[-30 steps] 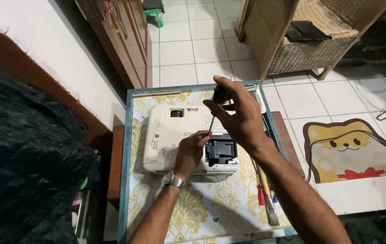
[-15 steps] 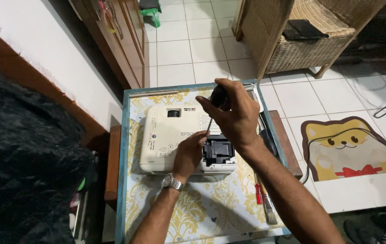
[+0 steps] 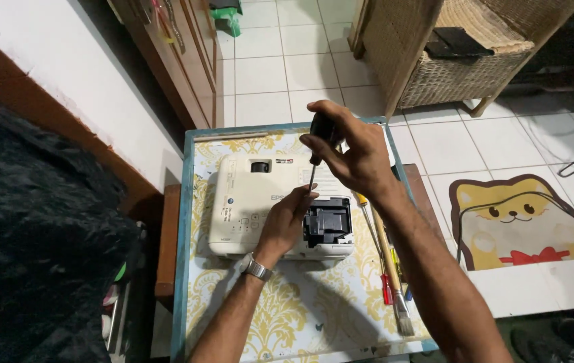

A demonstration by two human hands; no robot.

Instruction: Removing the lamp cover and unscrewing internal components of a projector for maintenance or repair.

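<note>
A small table (image 3: pixel 186 222) with a blue-green rim is seen from above, covered by a cloth with a yellow floral pattern. White floor tiles (image 3: pixel 266 67) surround it. A dark wooden cabinet (image 3: pixel 179 74) stands beyond the table's far-left corner, a wicker basket (image 3: pixel 455 74) sits under a wicker piece at upper right, and a mat with a cartoon cat (image 3: pixel 515 225) lies on the floor to the right. A dark fuzzy mass fills the left edge.

A white projector (image 3: pixel 253 202) lies flat at the middle of the table, lens toward the far side. A black open compartment (image 3: pixel 328 224) is exposed at its near-right corner.

The left hand (image 3: pixel 289 218), a metal watch on the wrist, is pressed on the projector casing just beside the compartment, fingers curled at the tool's tip. The right hand (image 3: pixel 351 158) is clenched around the black handle of a screwdriver (image 3: pixel 314 158), held nearly upright with the shaft pointing down to the casing.

Along the table's right edge, a paintbrush (image 3: pixel 391 269) and other screwdrivers (image 3: pixel 375 249) are laid side by side.
</note>
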